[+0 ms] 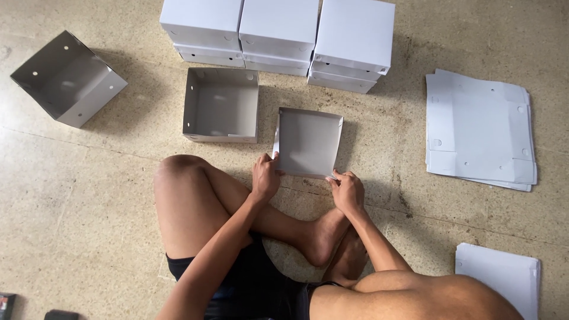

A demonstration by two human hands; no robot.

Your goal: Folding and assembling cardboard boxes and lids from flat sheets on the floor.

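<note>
1. Head view, the hold: the person sits cross-legged on the floor (pixel 71 195), and the half-folded box (pixel 308 142) lies on it just in front of the shins. The left hand (pixel 265 176) has its grip closed on the box's near left corner; the right hand (pixel 347 191) pinches the near right edge

2. Head view, risks: the near wall looks not yet locked, so I judge it could spring flat if either grip slackens. Uneven pressure from the two hands could crease the thin card or tear a tab. The box rests on bare floor, so a hard push could slide it toward the open box (pixel 220 105) just beside it on the left

3. Head view, counts: one box in hand; two open finished boxes, the near one and the tilted box (pixel 68 78) well apart at far left; six closed boxes (pixel 278 35) in three stacks of two at the top; two piles of flat sheets, the big pile (pixel 480 130) at right and the small pile (pixel 498 275) at lower right, sheet numbers too fine to tell
</note>
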